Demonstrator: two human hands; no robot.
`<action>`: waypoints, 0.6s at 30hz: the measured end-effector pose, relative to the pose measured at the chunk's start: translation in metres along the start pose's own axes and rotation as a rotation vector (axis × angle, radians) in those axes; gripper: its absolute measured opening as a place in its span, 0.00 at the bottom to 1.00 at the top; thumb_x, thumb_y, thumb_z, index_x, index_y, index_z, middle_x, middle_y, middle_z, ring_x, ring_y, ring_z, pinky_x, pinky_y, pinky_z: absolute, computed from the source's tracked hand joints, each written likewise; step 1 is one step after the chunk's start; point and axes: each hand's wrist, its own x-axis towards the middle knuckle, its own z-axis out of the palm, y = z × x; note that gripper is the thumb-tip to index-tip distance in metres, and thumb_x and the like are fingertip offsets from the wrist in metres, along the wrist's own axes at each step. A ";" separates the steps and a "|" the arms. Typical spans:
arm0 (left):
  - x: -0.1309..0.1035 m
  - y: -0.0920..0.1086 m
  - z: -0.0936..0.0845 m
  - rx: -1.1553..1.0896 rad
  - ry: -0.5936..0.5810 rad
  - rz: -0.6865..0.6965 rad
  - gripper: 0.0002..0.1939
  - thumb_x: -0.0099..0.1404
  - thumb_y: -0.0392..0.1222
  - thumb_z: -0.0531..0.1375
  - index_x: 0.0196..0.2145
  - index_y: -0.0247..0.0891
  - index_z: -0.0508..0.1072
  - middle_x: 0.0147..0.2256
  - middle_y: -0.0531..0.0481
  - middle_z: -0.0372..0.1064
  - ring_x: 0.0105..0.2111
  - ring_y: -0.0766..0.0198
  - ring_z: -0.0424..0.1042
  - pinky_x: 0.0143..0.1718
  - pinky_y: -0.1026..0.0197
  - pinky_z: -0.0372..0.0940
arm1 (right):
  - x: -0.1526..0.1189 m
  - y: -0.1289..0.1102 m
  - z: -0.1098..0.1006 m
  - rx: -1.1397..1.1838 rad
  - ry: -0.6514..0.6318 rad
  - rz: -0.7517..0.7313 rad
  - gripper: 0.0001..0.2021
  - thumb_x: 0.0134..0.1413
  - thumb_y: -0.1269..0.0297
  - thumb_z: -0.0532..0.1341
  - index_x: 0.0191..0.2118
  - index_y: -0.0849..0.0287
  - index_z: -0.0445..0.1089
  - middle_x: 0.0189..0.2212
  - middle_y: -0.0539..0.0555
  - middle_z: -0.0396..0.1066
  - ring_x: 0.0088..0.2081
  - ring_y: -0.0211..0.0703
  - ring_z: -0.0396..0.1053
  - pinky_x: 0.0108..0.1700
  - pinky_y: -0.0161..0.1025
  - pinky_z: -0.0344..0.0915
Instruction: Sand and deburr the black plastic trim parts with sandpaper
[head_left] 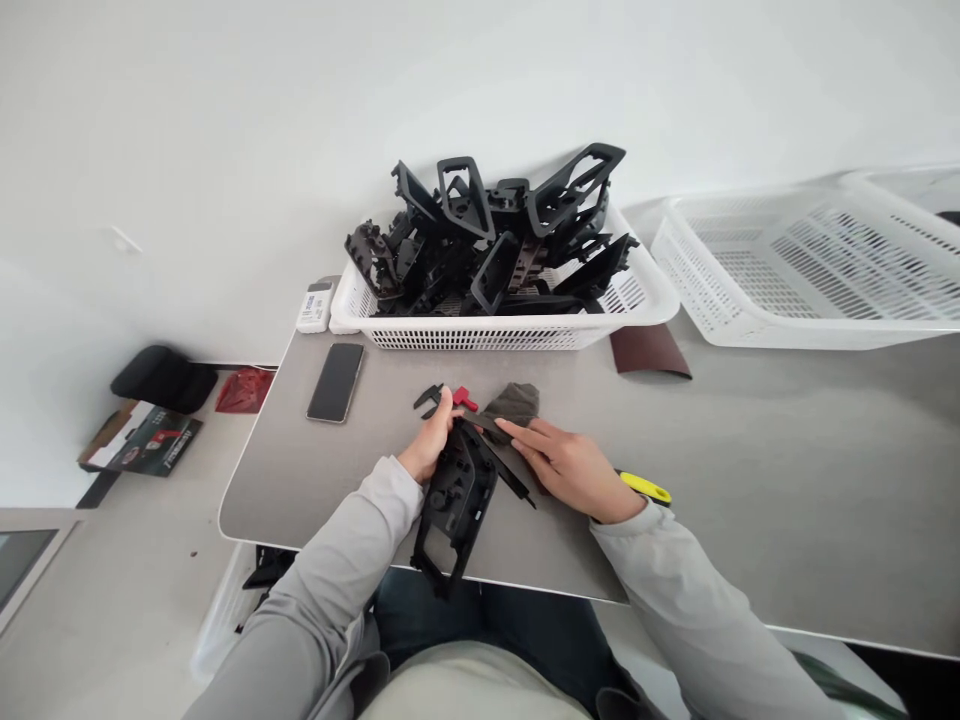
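Observation:
My left hand (433, 437) is closed around the top end of a black plastic trim part (454, 490), which hangs tilted over the table's front edge. My right hand (574, 465) is closed on a flat dark strip (486, 427), its tip against the part's upper end near my left thumb. Whether the strip is a file or folded sandpaper is too small to tell. Behind my hands lie a grey cloth (517, 400) and a small black-and-red tool (463, 398), partly covered. A yellow handle (646, 487) shows beside my right wrist.
A white basket (487, 335) at the back holds several black plastic parts. More white baskets (750, 325) stand at the right. A curved brown sheet (649, 352), a phone (335, 383) and a small white box (314, 308) lie on the grey table (787, 480). A carton (142, 435) sits on the floor.

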 end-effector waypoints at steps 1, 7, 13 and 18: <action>0.000 0.000 0.001 -0.019 0.003 -0.007 0.35 0.56 0.72 0.48 0.25 0.34 0.72 0.20 0.48 0.70 0.20 0.67 0.68 0.25 0.64 0.61 | 0.000 -0.001 0.001 -0.028 -0.011 -0.009 0.22 0.65 0.61 0.44 0.59 0.54 0.64 0.32 0.56 0.71 0.30 0.42 0.71 0.32 0.37 0.67; -0.001 0.000 0.003 -0.051 0.008 -0.033 0.35 0.59 0.70 0.47 0.23 0.34 0.71 0.19 0.48 0.69 0.19 0.67 0.67 0.25 0.65 0.61 | 0.000 -0.002 0.002 -0.088 -0.036 -0.006 0.21 0.65 0.63 0.45 0.59 0.55 0.64 0.32 0.56 0.71 0.30 0.42 0.71 0.31 0.36 0.64; 0.001 0.000 0.001 -0.010 -0.016 -0.055 0.36 0.58 0.72 0.46 0.24 0.34 0.72 0.19 0.48 0.68 0.18 0.66 0.66 0.24 0.63 0.59 | 0.000 0.000 0.000 -0.083 -0.018 0.004 0.22 0.66 0.61 0.44 0.58 0.56 0.66 0.32 0.56 0.72 0.28 0.42 0.71 0.30 0.37 0.63; 0.001 0.000 0.000 0.000 -0.031 -0.045 0.35 0.57 0.72 0.47 0.24 0.34 0.72 0.20 0.47 0.69 0.19 0.65 0.66 0.26 0.62 0.61 | 0.000 -0.001 0.000 -0.096 -0.013 0.009 0.21 0.65 0.62 0.45 0.58 0.56 0.66 0.32 0.56 0.72 0.28 0.42 0.71 0.29 0.37 0.63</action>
